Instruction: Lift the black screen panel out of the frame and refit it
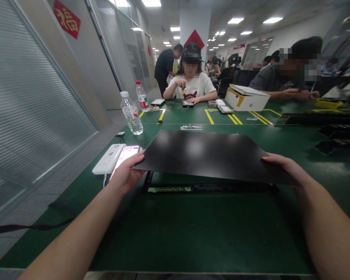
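Observation:
A thin, black, glossy rectangular sheet (204, 155) is held up over the green table, with ceiling lights reflected in it. My left hand (128, 171) grips its left edge, thumb on top and fingers underneath. At the right edge, my right hand (288, 169) has its thumb on top, while its other fingers are mostly hidden by the sheet. Below the sheet lies a dark rectangular frame (233, 188) with a green circuit strip (170, 189) along its near side. Most of that frame is covered from view.
Left of the sheet lie a lit phone (128, 152) and a white power bank (107, 159) with a cable. A water bottle (132, 114) stands behind them. Across the table (192, 233) a person (202, 83) sits near a white box (246, 98). Dark parts (335, 136) are stacked at right.

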`<action>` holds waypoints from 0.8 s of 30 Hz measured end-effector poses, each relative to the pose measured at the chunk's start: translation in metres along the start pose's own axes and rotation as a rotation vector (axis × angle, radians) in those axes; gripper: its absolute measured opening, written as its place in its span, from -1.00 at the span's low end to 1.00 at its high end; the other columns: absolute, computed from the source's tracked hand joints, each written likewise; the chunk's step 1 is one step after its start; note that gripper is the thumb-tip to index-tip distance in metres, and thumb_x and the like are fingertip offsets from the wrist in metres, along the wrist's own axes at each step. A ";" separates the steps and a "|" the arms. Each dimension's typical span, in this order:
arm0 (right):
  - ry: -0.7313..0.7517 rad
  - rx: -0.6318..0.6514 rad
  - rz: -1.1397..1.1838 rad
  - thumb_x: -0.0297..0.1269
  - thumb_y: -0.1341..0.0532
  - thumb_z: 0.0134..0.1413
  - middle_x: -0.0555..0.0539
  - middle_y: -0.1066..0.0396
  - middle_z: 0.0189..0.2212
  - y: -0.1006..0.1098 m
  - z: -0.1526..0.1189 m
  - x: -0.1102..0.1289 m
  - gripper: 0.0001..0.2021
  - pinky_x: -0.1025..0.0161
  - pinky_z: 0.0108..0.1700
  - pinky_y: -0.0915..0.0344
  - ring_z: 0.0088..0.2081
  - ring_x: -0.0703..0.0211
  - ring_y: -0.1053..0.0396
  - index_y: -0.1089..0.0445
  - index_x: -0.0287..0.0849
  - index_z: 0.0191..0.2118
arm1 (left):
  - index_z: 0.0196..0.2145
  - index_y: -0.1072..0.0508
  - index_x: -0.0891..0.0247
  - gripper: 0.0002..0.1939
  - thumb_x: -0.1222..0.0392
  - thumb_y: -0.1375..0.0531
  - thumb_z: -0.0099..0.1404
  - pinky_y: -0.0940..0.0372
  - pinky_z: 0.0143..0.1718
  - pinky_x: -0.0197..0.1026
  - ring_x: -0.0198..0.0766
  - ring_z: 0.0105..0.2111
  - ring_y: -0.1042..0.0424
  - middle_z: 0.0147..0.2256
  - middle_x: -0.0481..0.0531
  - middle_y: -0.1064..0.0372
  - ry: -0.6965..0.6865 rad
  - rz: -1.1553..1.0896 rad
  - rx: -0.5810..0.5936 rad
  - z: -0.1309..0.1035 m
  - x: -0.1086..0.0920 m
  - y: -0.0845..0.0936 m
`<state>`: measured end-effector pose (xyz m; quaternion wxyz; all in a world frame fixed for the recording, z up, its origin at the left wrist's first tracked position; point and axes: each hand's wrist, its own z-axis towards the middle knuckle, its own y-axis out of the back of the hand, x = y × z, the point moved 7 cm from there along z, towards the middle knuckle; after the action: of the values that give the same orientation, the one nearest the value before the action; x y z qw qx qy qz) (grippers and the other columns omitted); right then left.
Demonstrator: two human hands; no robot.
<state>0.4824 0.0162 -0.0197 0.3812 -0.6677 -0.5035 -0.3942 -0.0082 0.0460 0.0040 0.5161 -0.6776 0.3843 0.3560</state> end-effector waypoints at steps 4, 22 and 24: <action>0.007 0.005 -0.032 -0.39 -0.38 -0.16 -0.11 -0.69 -0.22 -0.005 0.001 0.000 -0.72 0.23 -0.30 -0.58 -0.30 0.02 -0.64 -0.58 -0.08 -0.21 | -0.23 -0.71 0.31 -0.70 0.47 -0.25 0.11 -0.48 -0.43 -0.37 -0.26 -0.40 -0.59 -0.31 0.05 -0.67 -0.051 0.027 -0.025 -0.002 -0.008 0.000; 0.205 -0.162 -0.021 -0.39 -0.29 -0.06 -0.14 -0.67 -0.31 0.019 0.017 0.007 -0.67 0.27 -0.39 -0.50 -0.36 0.12 -0.59 -0.56 -0.09 -0.10 | -0.09 -0.71 0.27 -0.56 0.27 -0.43 0.00 -0.51 -0.27 -0.30 -0.03 -0.06 -0.62 -0.11 0.08 -0.70 -0.164 0.133 0.104 -0.001 -0.017 0.000; 0.228 -0.146 -0.025 -0.36 -0.27 -0.03 -0.13 -0.67 -0.28 0.017 0.017 0.008 -0.66 0.24 -0.36 -0.52 -0.33 0.10 -0.61 -0.55 -0.07 -0.08 | -0.06 -0.70 0.27 -0.53 0.28 -0.44 -0.01 -0.51 -0.25 -0.30 -0.02 -0.04 -0.62 -0.09 0.09 -0.70 -0.168 0.117 0.106 -0.001 -0.017 0.001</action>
<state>0.5030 0.0310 -0.0215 0.3813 -0.6383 -0.4349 -0.5080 -0.0167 0.0479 0.0188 0.5602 -0.5934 0.3968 0.4203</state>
